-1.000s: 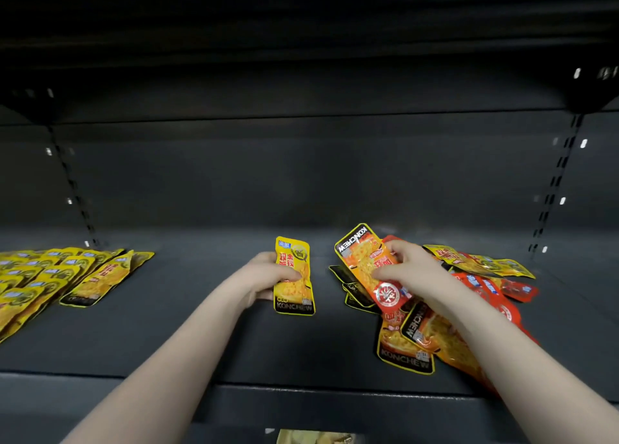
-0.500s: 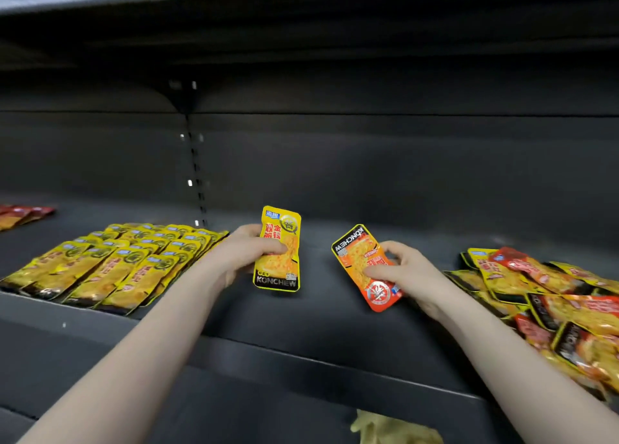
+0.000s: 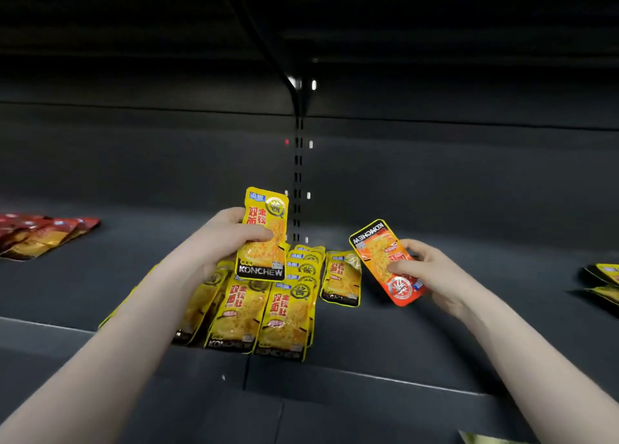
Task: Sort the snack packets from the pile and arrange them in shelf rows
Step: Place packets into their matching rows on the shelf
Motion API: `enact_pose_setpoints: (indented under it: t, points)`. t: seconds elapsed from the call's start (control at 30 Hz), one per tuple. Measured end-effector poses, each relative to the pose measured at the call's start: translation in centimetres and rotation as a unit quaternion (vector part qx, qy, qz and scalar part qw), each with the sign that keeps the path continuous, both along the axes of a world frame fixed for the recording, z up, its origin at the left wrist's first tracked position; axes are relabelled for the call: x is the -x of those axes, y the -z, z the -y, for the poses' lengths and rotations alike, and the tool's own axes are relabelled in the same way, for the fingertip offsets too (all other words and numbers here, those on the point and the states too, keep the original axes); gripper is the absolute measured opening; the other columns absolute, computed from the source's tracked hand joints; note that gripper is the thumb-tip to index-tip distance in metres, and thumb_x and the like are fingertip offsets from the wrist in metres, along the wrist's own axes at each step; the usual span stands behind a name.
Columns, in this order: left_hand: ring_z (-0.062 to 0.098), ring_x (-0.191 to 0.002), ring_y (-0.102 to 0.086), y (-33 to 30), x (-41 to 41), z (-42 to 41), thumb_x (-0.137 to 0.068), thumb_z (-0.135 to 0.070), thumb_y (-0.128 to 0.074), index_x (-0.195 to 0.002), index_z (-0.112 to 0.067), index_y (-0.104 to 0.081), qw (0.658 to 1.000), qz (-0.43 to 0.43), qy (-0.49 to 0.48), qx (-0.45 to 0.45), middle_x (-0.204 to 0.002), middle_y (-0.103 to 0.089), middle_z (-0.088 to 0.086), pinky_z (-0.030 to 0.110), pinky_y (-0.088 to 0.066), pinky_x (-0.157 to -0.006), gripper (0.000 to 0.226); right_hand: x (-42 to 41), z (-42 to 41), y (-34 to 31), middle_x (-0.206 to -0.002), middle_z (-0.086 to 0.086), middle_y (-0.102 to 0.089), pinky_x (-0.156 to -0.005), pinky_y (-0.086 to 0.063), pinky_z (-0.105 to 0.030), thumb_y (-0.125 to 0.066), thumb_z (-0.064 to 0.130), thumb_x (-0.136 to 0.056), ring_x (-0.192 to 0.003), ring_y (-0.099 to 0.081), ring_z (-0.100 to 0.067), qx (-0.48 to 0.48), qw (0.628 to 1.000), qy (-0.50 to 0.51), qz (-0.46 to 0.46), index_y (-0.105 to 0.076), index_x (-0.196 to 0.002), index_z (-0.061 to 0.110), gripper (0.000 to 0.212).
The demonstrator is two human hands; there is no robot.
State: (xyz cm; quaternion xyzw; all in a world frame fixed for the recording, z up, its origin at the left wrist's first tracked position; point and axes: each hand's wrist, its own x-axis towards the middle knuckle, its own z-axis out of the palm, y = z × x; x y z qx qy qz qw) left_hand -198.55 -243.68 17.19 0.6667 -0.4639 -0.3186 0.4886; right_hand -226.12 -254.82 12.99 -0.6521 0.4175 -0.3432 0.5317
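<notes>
Two forearms enter from the lower corners of the head view, both bare from the frame edge to the wrist; no sleeve, cuff, glove, watch, band or ring is visible. Left hand [image 3: 231, 239] and right hand [image 3: 432, 272] are bare too. Fingers [image 3: 402, 268] are slender, nails short as far as the blur allows. No marks or tattoos can be made out.

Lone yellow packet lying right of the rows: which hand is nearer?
Right. The right hand, gripping the orange packet, sits just right of the lone yellow packet. The left hand holds a yellow packet up, farther left.
</notes>
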Motion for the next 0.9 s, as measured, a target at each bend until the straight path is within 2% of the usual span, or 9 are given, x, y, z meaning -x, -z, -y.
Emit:
enact_pose_setpoints:
  t: [0.2,0.33,0.43,0.53,0.6,0.73,0.83,0.9]
  points:
    - [0.036,-0.093,-0.068,1.2,-1.1,0.0,-0.083,-0.012,-0.067,-0.106,-0.003,-0.063,0.999,-0.012,0.022,-0.025,-0.102,-0.071,0.016,0.05,-0.049,-0.093,0.025,-1.2,-0.8,0.3,-0.1,-0.005,-0.067,-0.065,-0.05,-0.029,-0.062,0.002,-0.083,-0.078,-0.066,-0.02,-0.009,1.0,0.009,-0.013,-0.061,-0.106,0.017,0.028]
    - [0.029,-0.083,-0.067,1.7,0.0,0.6,-0.08,-0.01,-0.069,-0.101,-0.004,-0.064,0.999,-0.008,0.038,-0.031,-0.098,-0.072,0.016,0.046,-0.052,-0.088,0.022,-1.2,-0.9,0.4,-0.092,-0.004,-0.068,-0.058,-0.049,-0.025,-0.061,0.0,-0.083,-0.071,-0.065,-0.018,-0.009,0.999,0.035,0.001,-0.062,-0.104,0.015,0.026]
    - [0.028,-0.083,-0.067,1.8,1.8,1.3,-0.077,-0.012,-0.071,-0.102,-0.003,-0.063,0.997,0.008,0.062,-0.035,-0.099,-0.071,0.017,0.043,-0.052,-0.086,0.028,-0.8,-0.9,0.7,-0.091,-0.005,-0.069,-0.059,-0.05,-0.025,-0.062,-0.001,-0.082,-0.07,-0.066,-0.019,-0.012,0.999,0.047,-0.001,-0.063,-0.103,0.014,0.026]
    - [0.029,-0.081,-0.066,2.2,3.7,2.0,-0.066,-0.023,-0.074,-0.105,-0.001,-0.059,0.995,0.034,0.079,-0.046,-0.093,-0.07,0.014,0.04,-0.052,-0.077,0.047,-0.1,-0.7,0.9,-0.092,-0.007,-0.069,-0.061,-0.051,-0.027,-0.062,-0.002,-0.081,-0.07,-0.066,-0.02,-0.013,0.999,0.053,-0.005,-0.064,-0.101,0.013,0.025]
    - [0.025,-0.073,-0.059,2.6,4.8,2.5,-0.069,-0.021,-0.072,-0.105,0.0,-0.056,0.993,0.049,0.096,-0.054,-0.085,-0.063,0.01,0.034,-0.045,-0.066,0.044,0.5,-0.6,0.9,-0.092,-0.008,-0.069,-0.06,-0.051,-0.026,-0.062,-0.002,-0.081,-0.069,-0.066,-0.02,-0.015,0.998,0.056,-0.007,-0.064,-0.102,0.013,0.025]
    - [0.016,-0.062,-0.049,3.3,6.6,3.6,-0.077,-0.013,-0.068,-0.085,-0.012,-0.05,0.989,0.087,0.102,-0.055,-0.077,-0.053,0.005,0.027,-0.036,-0.057,0.02,1.8,-0.1,0.9,-0.092,-0.01,-0.07,-0.061,-0.052,-0.028,-0.063,-0.002,-0.081,-0.071,-0.067,-0.023,-0.016,0.998,0.064,-0.006,-0.064,-0.101,0.011,0.024]
    - [0.005,-0.042,-0.041,3.5,7.7,4.1,-0.08,-0.011,-0.064,-0.071,-0.016,-0.033,0.988,0.111,0.09,-0.059,-0.069,-0.039,0.004,0.023,-0.026,-0.045,0.033,2.8,0.3,1.2,-0.09,-0.011,-0.071,-0.058,-0.052,-0.027,-0.063,-0.002,-0.081,-0.068,-0.067,-0.022,-0.022,0.997,0.068,-0.004,-0.064,-0.102,0.011,0.024]
    - [0.012,-0.046,-0.036,4.0,8.2,4.6,-0.08,-0.015,-0.063,-0.065,-0.017,-0.029,0.983,0.155,0.069,-0.066,-0.062,-0.031,0.0,0.024,-0.023,-0.047,0.037,3.3,0.6,1.5,-0.088,-0.011,-0.071,-0.056,-0.051,-0.027,-0.063,-0.003,-0.081,-0.065,-0.067,-0.021,-0.028,0.997,0.074,0.003,-0.064,-0.101,0.01,0.024]
